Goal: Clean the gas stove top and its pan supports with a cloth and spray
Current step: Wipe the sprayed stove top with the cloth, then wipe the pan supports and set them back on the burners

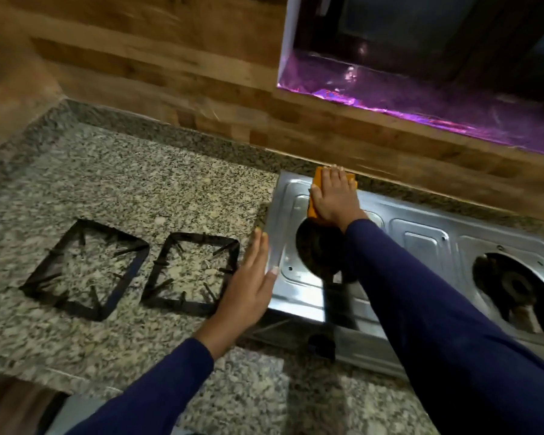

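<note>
A steel gas stove top [421,243] lies on the granite counter at the right, both burner holes bare. My right hand [333,199] presses an orange cloth [315,183] flat against the stove's far left corner, above the left burner [319,255]. With fingers straight and together, my left hand [248,287] rests flat against the stove's left edge and holds nothing. Two black pan supports [85,268] [192,271] lie side by side on the counter left of the stove. No spray bottle is in view.
The speckled granite counter [123,183] stretches left and toward me. A wood-pattern wall [170,73] stands behind it. A window sill lined with purple foil [421,98] sits above the stove. The right burner [515,290] is uncovered.
</note>
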`<state>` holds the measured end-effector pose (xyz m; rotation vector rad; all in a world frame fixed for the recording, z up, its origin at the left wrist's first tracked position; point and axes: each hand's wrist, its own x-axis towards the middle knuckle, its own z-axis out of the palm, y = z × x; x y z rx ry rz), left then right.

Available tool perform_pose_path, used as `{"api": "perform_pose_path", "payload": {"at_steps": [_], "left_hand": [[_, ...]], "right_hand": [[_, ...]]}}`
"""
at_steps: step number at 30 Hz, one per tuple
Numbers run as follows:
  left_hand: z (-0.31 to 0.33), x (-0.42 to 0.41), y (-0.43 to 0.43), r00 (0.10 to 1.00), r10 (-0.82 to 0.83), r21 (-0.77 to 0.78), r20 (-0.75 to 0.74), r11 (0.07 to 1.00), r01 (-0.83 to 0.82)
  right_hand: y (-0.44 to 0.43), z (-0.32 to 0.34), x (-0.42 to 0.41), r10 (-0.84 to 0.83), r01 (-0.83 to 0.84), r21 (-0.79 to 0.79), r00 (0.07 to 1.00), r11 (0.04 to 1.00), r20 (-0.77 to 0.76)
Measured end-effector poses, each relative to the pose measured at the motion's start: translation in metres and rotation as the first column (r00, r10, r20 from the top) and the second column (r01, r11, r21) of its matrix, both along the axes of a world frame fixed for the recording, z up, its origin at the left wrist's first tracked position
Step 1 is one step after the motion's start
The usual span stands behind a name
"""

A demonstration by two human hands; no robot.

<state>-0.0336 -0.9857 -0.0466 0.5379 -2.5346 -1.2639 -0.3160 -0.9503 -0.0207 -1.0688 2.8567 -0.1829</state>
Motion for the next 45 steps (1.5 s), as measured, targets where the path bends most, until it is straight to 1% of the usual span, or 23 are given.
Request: {"api": "perform_pose_path", "payload": {"at_steps": [2,4,6,9,11,14,16,18,20,24,28,29,31,32,34,36,38,40,42,45], "left_hand": [[-0.004,0.0,-0.004,1.0,0.0,0.14,-0.027,0.99,0.004],[-0.004,0.0,-0.006,0.999,0.024,0.309,-0.034,0.951,-0.012],[-0.004,0.002,-0.007,0.999,0.017,0.424,-0.042,0.905,0.002],[-0.003,0.005,-0.009,0.995,0.042,0.508,-0.096,0.861,0.012],[-0.003,0.005,-0.011,0.992,0.03,0.53,-0.123,0.847,0.04],[-0.002,0.005,-0.011,0.991,0.001,0.498,-0.13,0.865,0.064],[-0.004,0.006,-0.011,0.993,-0.012,0.462,-0.116,0.885,0.065],[-0.007,0.006,-0.012,0.994,-0.023,0.41,-0.103,0.91,0.063],[-0.007,0.006,-0.013,0.994,-0.048,0.368,-0.097,0.926,0.08],[-0.009,0.007,-0.018,0.988,-0.125,0.335,-0.088,0.931,0.147],[-0.01,0.01,-0.019,0.979,-0.19,0.309,-0.073,0.929,0.203],[-0.011,0.019,-0.026,0.982,-0.177,0.292,-0.058,0.938,0.186],[-0.014,0.033,-0.039,0.993,-0.113,0.252,-0.041,0.96,0.12],[-0.017,0.043,-0.049,0.998,-0.053,0.23,-0.033,0.971,0.059],[-0.027,0.065,-0.073,0.992,0.125,0.192,-0.011,0.974,-0.12],[-0.037,0.088,-0.096,0.949,0.312,0.125,0.05,0.94,-0.316],[-0.045,0.105,-0.117,0.888,0.431,0.043,0.158,0.896,-0.442],[-0.049,0.114,-0.131,0.838,0.482,-0.021,0.256,0.869,-0.494],[-0.05,0.116,-0.138,0.817,0.497,-0.087,0.294,0.865,-0.495],[-0.054,0.113,-0.143,0.795,0.493,-0.143,0.354,0.868,-0.475]], "right_hand": [[-0.016,-0.003,0.025,0.034,-0.034,-0.021,0.999,0.999,-0.006],[-0.019,-0.005,0.046,0.074,-0.074,-0.05,0.997,0.996,0.012],[-0.013,-0.007,0.07,0.118,-0.116,-0.085,0.993,0.99,0.024],[0.009,-0.011,0.113,0.232,-0.217,-0.153,0.969,0.964,0.089],[0.036,-0.008,0.137,0.323,-0.296,-0.192,0.937,0.936,0.133],[0.08,-0.001,0.151,0.441,-0.416,-0.18,0.887,0.891,0.135],[0.105,0.006,0.154,0.468,-0.452,-0.143,0.876,0.881,0.119],[0.127,0.011,0.153,0.464,-0.449,-0.136,0.878,0.883,0.117],[0.15,0.012,0.153,0.402,-0.38,-0.174,0.909,0.909,0.114],[0.178,0.01,0.158,0.226,-0.209,-0.27,0.974,0.94,0.031],[0.161,0.007,0.184,0.085,-0.099,-0.285,0.994,0.953,-0.061],[0.146,0.004,0.196,0.101,-0.123,-0.284,0.991,0.951,-0.091],[0.12,0.002,0.216,0.127,-0.161,-0.275,0.982,0.948,-0.139],[0.104,-0.001,0.225,0.138,-0.175,-0.288,0.98,0.942,-0.145],[0.072,-0.006,0.241,0.16,-0.194,-0.323,0.978,0.926,-0.131],[0.048,-0.008,0.254,0.18,-0.205,-0.367,0.979,0.907,-0.1],[0.03,-0.005,0.266,0.242,-0.244,-0.426,0.968,0.871,-0.058],[0.015,-0.002,0.275,0.331,-0.304,-0.465,0.943,0.832,-0.026],[0.004,-0.001,0.282,0.378,-0.351,-0.441,0.925,0.826,-0.029],[-0.008,0.002,0.288,0.364,-0.327,-0.426,0.931,0.844,0.005]]}}
